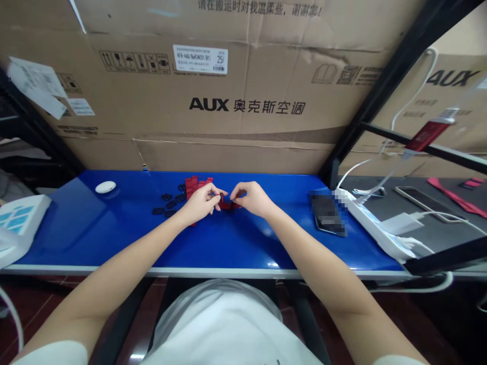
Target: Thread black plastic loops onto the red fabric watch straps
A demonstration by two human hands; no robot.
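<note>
Over the blue tabletop, my left hand [201,202] is closed in a pinch, with a small black buckle [221,197] at its fingertips. A short red webbing strap [227,206] runs from there towards my right hand [251,198], whose thumb and forefinger are pinched at the strap's other side. The fingers partly cover both strap and buckle. More red straps [192,184] lie behind and under my left hand. Several loose black plastic buckles [171,205] are scattered just left of it.
A large cardboard box [243,121] stands along the back of the blue table [125,238]. At right lie a dark phone [329,215] and a white power strip [373,228] with cables, beside a black rack post [365,109]. A white oval object [105,187] and white device [23,228] sit at left.
</note>
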